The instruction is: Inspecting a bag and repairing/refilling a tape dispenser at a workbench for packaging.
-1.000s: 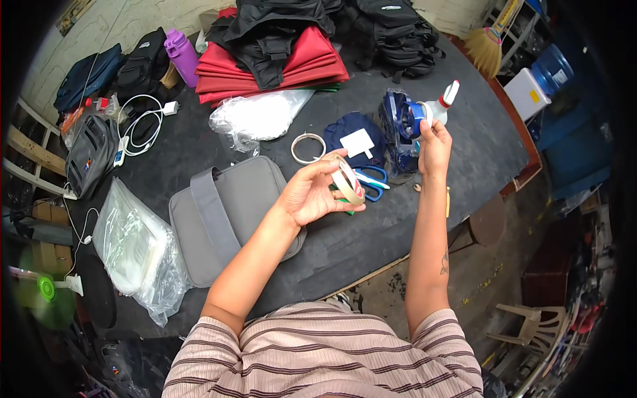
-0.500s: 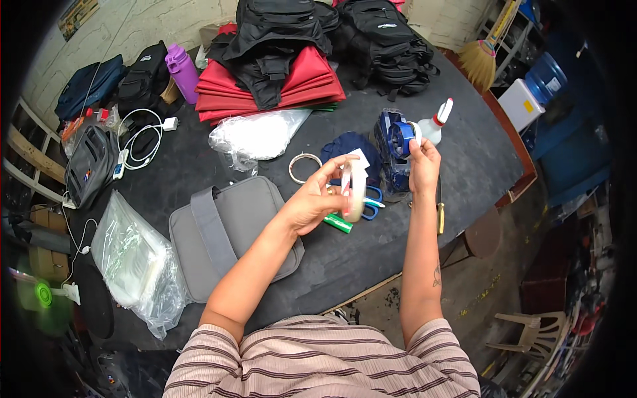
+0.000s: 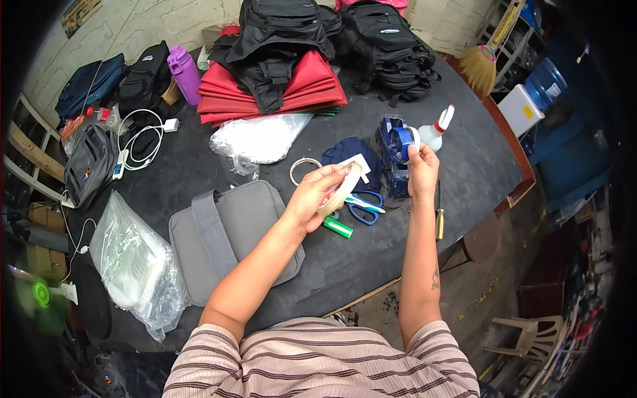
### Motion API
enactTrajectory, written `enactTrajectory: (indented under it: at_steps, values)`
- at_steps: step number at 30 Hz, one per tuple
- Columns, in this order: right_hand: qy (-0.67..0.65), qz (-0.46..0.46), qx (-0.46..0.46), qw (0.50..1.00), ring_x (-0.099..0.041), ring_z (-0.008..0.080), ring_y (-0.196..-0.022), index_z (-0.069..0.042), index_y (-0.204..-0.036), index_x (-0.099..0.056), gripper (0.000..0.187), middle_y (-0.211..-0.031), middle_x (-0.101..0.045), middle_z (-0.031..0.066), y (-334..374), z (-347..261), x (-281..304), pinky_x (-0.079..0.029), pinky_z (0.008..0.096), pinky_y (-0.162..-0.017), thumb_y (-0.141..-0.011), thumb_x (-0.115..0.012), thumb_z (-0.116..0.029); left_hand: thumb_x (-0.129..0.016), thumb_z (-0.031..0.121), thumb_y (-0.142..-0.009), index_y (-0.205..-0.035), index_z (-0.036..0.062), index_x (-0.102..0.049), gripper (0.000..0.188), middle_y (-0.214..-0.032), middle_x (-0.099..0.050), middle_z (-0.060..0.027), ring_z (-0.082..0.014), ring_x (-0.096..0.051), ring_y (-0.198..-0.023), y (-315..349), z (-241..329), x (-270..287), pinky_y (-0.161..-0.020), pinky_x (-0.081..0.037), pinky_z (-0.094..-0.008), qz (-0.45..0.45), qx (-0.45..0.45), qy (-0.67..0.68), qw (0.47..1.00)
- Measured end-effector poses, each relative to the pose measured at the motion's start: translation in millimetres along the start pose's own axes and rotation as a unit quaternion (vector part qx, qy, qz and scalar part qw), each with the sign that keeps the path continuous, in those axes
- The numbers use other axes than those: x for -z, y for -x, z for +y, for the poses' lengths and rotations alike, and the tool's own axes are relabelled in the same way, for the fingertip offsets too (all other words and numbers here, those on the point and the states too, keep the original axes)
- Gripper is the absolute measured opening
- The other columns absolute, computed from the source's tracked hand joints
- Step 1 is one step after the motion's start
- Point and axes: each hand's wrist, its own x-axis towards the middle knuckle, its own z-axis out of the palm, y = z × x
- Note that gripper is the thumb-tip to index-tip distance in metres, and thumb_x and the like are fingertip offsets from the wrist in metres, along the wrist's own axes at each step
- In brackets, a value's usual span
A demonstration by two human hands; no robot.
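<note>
On the left of the table, a clear plastic bag is lying just beside a grey case, whose strap is running from its far edge to its near one. Over the right side of that case, the left forearm is reaching far and right, and the left hand is clamping a beige tape roll between thumb and fingers. The roll is sitting on the right side of that grip, standing tilted on edge, its long outline slanting from near left to far right, toward the right hand's side; the left hand is plainly the nearer one to it. On the far side of the left hand, a thin ring is lying flat, and a dark blue cloth is spreading farther right with a white card over it. A green object is resting on the near side of the beige roll, and blue-handled scissors are lying just to its right, between the two hands. Farther right, the right hand is pinching the white edge of a blue roll, fingers together on it; this roll is lying to the far left of that grip, well apart from the beige one. A dark blue holder is standing below the blue roll, a spray bottle is standing to the far right of the hand, and a yellow-handled tool is lying to the right of the forearm.
</note>
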Motion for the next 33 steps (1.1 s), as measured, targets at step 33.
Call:
enactTrajectory:
  at_steps: [33]
  values:
    - [0.002,0.002,0.003,1.0,-0.049,0.004,-0.07,-0.001,-0.092,-0.057,0.008,-0.081,-0.058,-0.0015,2.9,3.5,0.4,-0.039,0.0195,-0.068,-0.088,-0.059,-0.008,-0.045,0.017,-0.069,-0.087,-0.0019,-0.059,0.029,-0.076,-0.045,-0.0109,-0.0228,-0.041,-0.077,39.2,9.0,-24.7,-0.081,-0.026,-0.035,-0.027,-0.497,-0.486,0.719]
